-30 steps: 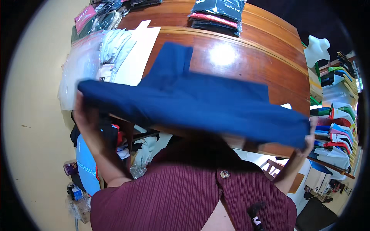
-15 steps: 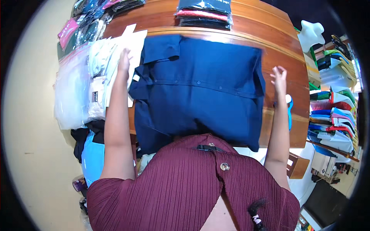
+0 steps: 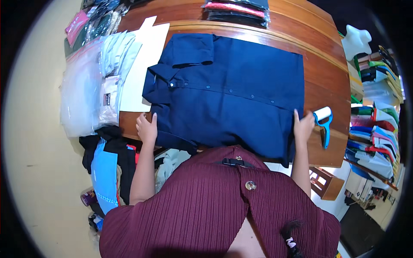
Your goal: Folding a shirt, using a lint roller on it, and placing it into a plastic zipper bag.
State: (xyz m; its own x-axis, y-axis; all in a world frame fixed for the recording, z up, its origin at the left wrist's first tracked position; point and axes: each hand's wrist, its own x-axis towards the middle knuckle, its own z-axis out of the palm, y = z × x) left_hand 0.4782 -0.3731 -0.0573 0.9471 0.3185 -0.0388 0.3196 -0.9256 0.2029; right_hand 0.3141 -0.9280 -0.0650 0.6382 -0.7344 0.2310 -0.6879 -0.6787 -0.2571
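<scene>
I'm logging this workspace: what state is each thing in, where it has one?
Navy shirt: spread flat, front up
Left hand: open, by the shirt's collar end
Right hand: open, at the shirt's hem
Lint roller: lying on the table
White sheet: flat, partly covered
Bagged clothes: folded, stacked
Colourful garments: hung in a row

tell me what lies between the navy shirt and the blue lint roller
In the head view, the right hand and some wooden table lie between shirt and roller.

Shirt [image 3: 232, 92] lies on table [image 3: 325, 81], left of roller [image 3: 322, 113].
</scene>
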